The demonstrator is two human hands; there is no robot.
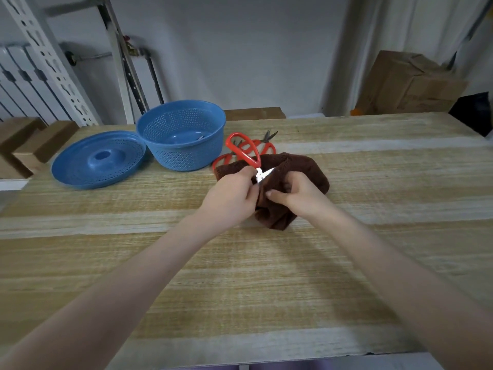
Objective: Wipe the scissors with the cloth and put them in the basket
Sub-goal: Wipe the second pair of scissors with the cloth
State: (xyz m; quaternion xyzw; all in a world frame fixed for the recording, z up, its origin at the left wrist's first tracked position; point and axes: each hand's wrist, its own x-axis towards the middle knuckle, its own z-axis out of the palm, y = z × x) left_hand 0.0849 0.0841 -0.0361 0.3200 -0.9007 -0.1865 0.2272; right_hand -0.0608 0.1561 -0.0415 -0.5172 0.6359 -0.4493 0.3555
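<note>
My left hand [231,196] grips a pair of red-handled scissors [246,153] near the pivot, handles pointing up and away. The metal blades run into a brown cloth [298,172] that my right hand [296,194] holds bunched around them on the wooden table. Behind the cloth lie more red-handled scissors [262,146], partly hidden by it. The blue perforated basket [181,134] stands to the left at the back, with something pale lying in its bottom.
A blue perforated lid [98,162] lies left of the basket. Cardboard boxes [408,84] stand behind the table at the right, small brown blocks [32,145] at the far left. Metal shelf posts and a radiator fill the back left.
</note>
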